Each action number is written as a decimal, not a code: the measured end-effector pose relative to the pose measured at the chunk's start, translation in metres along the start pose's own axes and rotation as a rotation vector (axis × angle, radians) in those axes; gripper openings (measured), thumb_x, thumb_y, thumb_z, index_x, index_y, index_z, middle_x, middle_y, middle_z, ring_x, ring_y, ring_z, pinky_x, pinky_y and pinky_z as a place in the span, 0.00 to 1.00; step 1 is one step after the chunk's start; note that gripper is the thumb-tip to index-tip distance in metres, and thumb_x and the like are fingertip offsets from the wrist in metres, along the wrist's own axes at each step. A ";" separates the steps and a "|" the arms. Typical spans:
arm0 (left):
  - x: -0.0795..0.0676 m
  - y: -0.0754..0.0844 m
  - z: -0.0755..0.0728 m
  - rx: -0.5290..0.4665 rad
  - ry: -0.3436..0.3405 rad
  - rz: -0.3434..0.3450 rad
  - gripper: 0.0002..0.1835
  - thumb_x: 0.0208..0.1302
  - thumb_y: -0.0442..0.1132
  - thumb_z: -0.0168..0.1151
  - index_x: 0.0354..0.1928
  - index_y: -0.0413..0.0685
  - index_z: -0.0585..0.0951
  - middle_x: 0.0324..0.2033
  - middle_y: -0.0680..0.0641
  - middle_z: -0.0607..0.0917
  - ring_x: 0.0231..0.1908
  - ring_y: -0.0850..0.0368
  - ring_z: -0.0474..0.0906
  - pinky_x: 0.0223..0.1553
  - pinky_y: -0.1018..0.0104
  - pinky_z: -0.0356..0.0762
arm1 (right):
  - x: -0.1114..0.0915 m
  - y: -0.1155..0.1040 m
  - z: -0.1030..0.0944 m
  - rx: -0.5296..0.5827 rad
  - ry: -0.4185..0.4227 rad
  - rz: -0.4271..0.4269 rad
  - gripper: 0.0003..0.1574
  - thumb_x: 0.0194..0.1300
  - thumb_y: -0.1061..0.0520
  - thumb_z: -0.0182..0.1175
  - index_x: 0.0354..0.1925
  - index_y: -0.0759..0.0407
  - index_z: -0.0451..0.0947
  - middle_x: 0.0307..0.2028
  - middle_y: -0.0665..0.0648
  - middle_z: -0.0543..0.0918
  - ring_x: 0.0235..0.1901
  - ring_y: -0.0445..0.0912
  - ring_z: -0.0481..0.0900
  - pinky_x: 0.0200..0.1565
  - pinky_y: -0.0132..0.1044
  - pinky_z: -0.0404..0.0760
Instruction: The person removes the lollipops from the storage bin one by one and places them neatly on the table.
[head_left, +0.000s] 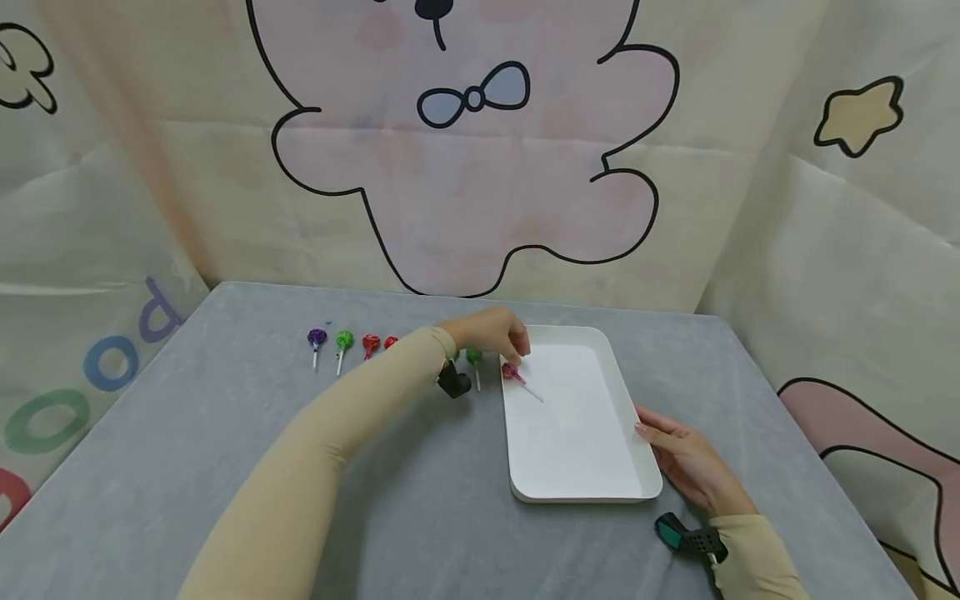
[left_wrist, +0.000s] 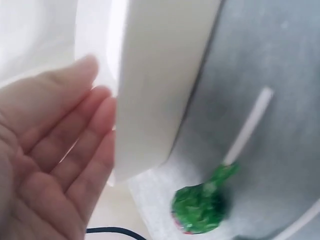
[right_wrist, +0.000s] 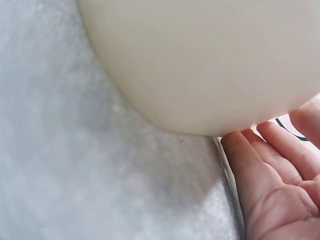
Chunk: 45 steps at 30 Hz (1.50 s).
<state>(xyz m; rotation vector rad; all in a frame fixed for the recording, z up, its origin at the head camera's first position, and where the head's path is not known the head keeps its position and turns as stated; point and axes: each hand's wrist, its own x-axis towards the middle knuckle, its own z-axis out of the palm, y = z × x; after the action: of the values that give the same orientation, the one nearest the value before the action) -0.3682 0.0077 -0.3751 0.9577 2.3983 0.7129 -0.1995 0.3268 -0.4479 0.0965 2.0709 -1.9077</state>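
My left hand (head_left: 491,331) hangs over the far left corner of the white tray (head_left: 573,433). Just below its fingertips a pink-wrapped lollipop (head_left: 511,372) shows inside the tray's left edge, stick pointing inward. The left wrist view shows loosely bent fingers and a thumb (left_wrist: 87,70) apart from them, nothing visible between; the tray wall (left_wrist: 155,85) stands beside the fingertips. My right hand (head_left: 693,462) rests on the tray's right side, fingers (right_wrist: 247,155) fairly straight against the wall and thumb at the rim. A green lollipop (left_wrist: 199,209) lies just outside the tray.
Left of the tray, a row of lollipops lies on the grey table (head_left: 420,517): a purple one (head_left: 317,338), a green one (head_left: 344,341), a red one (head_left: 371,344) and others partly hidden behind my left forearm. A printed curtain (head_left: 480,217) stands behind the table.
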 end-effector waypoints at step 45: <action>0.000 -0.012 0.002 -0.190 -0.068 0.025 0.09 0.59 0.47 0.73 0.41 0.57 0.88 0.42 0.56 0.88 0.47 0.59 0.77 0.54 0.62 0.71 | -0.003 -0.001 0.006 -0.011 0.034 0.006 0.44 0.75 0.52 0.55 0.76 0.69 0.46 0.48 0.26 0.78 0.49 0.27 0.80 0.49 0.27 0.80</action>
<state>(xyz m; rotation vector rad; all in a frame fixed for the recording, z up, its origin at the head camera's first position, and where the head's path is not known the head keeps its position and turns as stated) -0.3735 0.0007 -0.3839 0.9187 2.2176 0.8850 -0.1955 0.3216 -0.4464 0.1337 2.1004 -1.9038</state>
